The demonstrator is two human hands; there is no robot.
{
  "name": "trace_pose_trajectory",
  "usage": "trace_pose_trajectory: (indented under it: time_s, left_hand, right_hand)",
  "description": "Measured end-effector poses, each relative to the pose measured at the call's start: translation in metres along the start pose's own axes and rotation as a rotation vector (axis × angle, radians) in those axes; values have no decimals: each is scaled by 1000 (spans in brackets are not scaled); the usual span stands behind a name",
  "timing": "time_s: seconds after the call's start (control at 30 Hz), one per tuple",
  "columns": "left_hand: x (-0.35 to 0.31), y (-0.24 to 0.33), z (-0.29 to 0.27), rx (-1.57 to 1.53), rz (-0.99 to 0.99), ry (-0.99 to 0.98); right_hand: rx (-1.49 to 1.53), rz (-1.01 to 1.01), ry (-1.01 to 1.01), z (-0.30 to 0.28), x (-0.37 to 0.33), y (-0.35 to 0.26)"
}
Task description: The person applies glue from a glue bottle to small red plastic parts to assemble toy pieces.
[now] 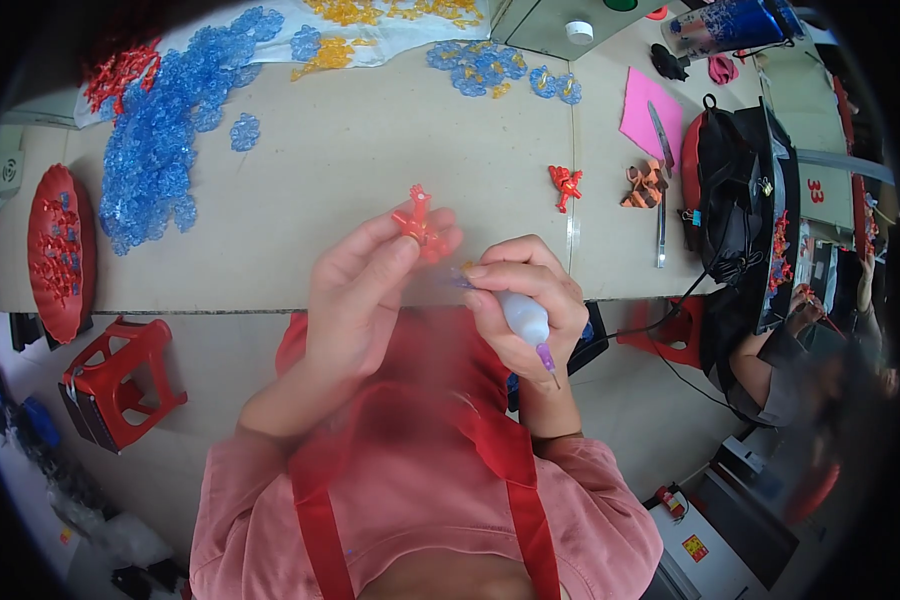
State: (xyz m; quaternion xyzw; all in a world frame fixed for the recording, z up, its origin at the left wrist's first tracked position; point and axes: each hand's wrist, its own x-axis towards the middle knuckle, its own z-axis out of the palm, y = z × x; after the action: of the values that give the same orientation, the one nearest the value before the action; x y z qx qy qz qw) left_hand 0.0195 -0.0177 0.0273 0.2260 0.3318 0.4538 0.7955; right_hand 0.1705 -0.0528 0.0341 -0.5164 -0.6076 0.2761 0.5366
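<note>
My left hand [355, 285] is closed around a small red plastic figure [422, 222], pinched between thumb and fingers above the table's front edge. To its right, my right hand [555, 305] wraps a small whitish squeeze bottle [526, 320] whose purple needle tip points down toward my wrist. At the thumb and fingertip of that same hand is a small clear bluish piece with some yellow [464, 272], blurred, a little apart from the red figure. Another red figure [565, 188] lies on the table beyond my right hand.
Blue clear flower-shaped pieces [155, 150] are heaped at the left. A red tray [60, 255] of assembled pieces stands at the left edge. Blue-and-yellow pieces [475, 65] lie at the back. At the right are tweezers [661, 230], scissors [658, 130] and a black bag [735, 190].
</note>
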Motion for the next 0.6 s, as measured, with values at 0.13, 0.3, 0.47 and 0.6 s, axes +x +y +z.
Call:
trace_pose_trajectory:
  time_s: [0.13, 0.3, 0.47, 0.6]
  left_hand:
    - [0, -2, -5, 42, 16, -49]
    - [-1, -1, -5, 83, 29, -40]
    - [-2, -2, -4, 96, 52, -31]
    - [-1, -2, -5, 94, 71, -42]
  right_hand:
    - [0, 43, 38, 5, -1, -2]
    - [-24, 14, 29, 2, -2, -2]
    - [-80, -20, 51, 2, -2, -5]
    - [-90, -48, 54, 3, -2, -6]
